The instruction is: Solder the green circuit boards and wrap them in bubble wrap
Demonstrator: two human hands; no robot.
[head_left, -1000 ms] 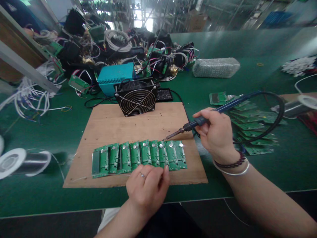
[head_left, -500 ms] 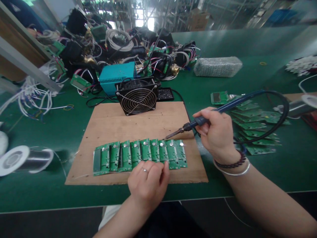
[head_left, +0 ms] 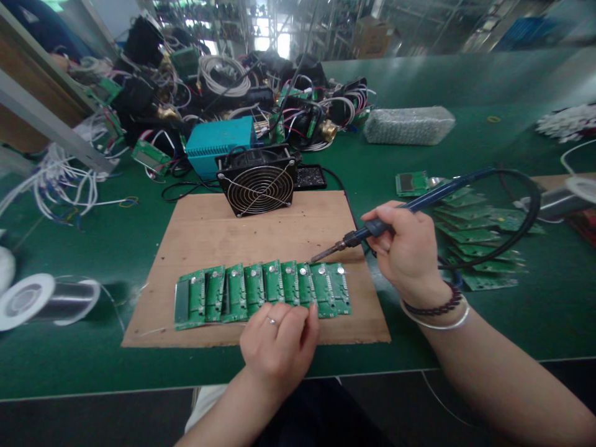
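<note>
Your right hand (head_left: 410,248) is gripping the iron (head_left: 375,228) in closed fingers, its tip pointing left at the far edge of the boards (head_left: 255,287), which are overlapping on the cardboard (head_left: 261,239). Your left hand (head_left: 279,340), fingers curled in, is covering their near edge; I cannot tell whether it is pinching anything.

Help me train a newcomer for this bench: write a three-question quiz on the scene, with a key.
1. Which hand holds the soldering iron? A) left B) right C) neither

2. True or false: the fan stands in front of the teal box, as the camera sees it.

3. Fill in the colour: the row of green circuit boards lies on a ____ sheet.

Key: 1. B, the right hand. 2. True. 3. Brown.
</note>
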